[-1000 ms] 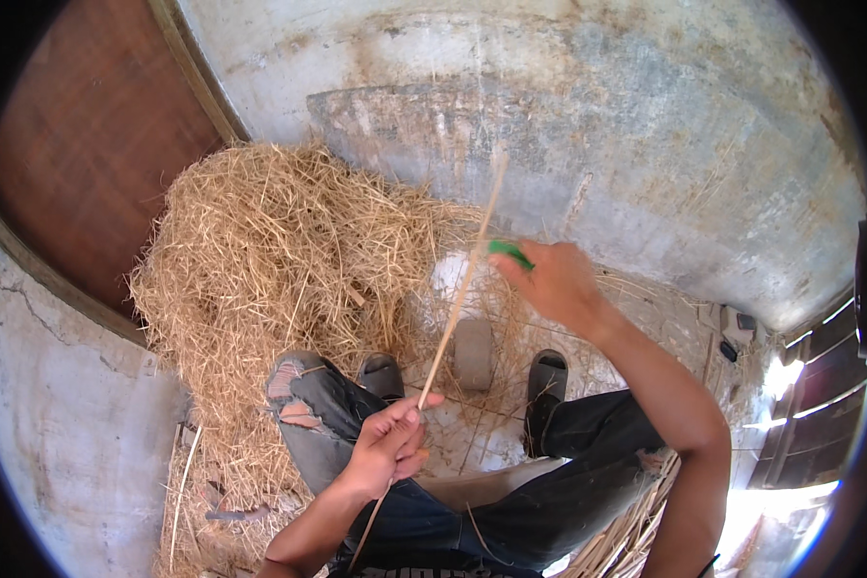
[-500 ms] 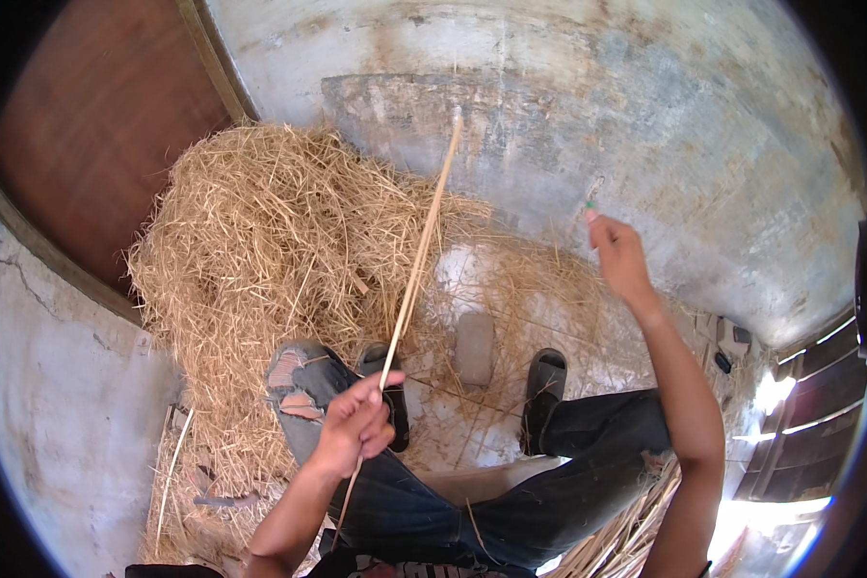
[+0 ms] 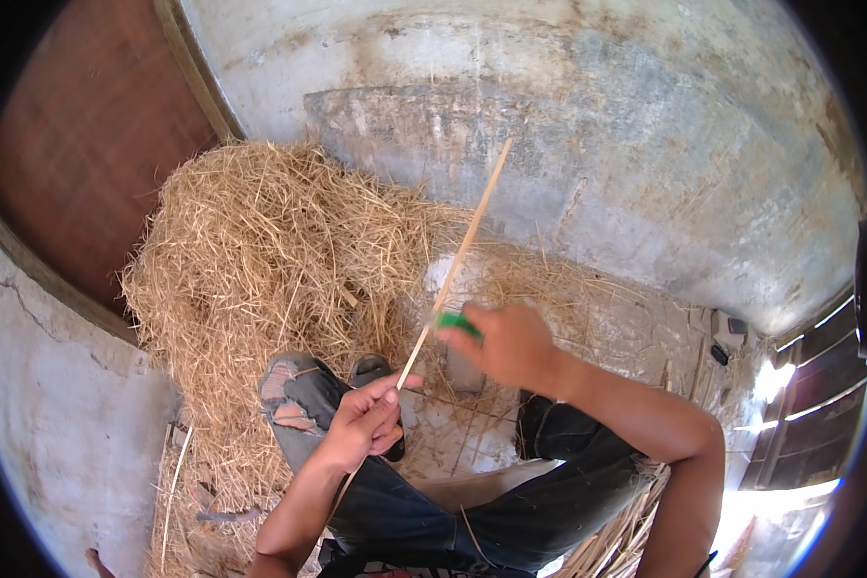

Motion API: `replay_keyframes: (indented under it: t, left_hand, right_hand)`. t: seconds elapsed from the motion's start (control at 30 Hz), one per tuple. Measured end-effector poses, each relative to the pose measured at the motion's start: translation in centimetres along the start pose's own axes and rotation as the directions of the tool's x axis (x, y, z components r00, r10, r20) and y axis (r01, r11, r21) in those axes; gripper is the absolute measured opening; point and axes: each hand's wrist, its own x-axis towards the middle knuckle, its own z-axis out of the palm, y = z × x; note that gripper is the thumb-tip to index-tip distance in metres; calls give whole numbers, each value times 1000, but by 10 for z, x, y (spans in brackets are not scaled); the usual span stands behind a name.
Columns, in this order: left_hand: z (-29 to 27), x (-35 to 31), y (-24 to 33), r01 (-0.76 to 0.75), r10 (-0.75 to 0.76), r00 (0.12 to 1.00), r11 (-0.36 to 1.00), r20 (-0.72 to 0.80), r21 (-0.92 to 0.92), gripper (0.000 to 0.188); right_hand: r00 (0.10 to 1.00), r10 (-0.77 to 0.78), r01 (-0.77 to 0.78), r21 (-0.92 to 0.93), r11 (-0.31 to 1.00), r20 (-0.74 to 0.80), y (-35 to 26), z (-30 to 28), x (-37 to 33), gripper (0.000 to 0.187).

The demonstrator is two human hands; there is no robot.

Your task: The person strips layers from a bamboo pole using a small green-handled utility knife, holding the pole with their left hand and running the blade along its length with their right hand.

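Left hand (image 3: 364, 424): fingers grasping slender, pale, wood-like strip (image 3: 470, 232). Right hand (image 3: 512, 349): fingers clenched around small green object (image 3: 460, 324). Stroke lightly, evenly.

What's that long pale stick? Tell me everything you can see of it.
The stick is long, straight, slim and pale tan, and looks like split bamboo or wood. It slants away from the person's lap, up and rightward in view, its far end seen against the wall. The left hand has it in its grip; a piece shows below, over the jeans. The right hand holds a green object beside it; blur hides whether that touches.
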Motion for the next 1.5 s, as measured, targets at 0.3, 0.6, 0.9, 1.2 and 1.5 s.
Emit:
replay_keyframes:
  t: [0.3,0.6,0.9,1.2,1.5]
  left_hand:
    - [-13,-47,-27,150,-150,989,987,-3,58,42]
    - [-33,-79,-40,34,-37,999,984,11,174,37]
    - [1,-45,-54,-150,165,986,954,-38,259,37]
    - [17,-30,-44,58,-45,993,991,112,-123,38]
    - [10,-19,-36,245,-106,952,827,288,-506,41]
  right_hand:
    - [950,221,-281,-295,913,-220,123,-37,25,59]
    - [588,593,-659,100,746,-550,237,-100,2,67]
    - [865,500,-234,851,470,-38,94,-54,23,41]
    - [929,370,-175,850,497,-25,49,-30,21,31]
    - [996,88,-64,574,816,-15,19,-24,9,41]
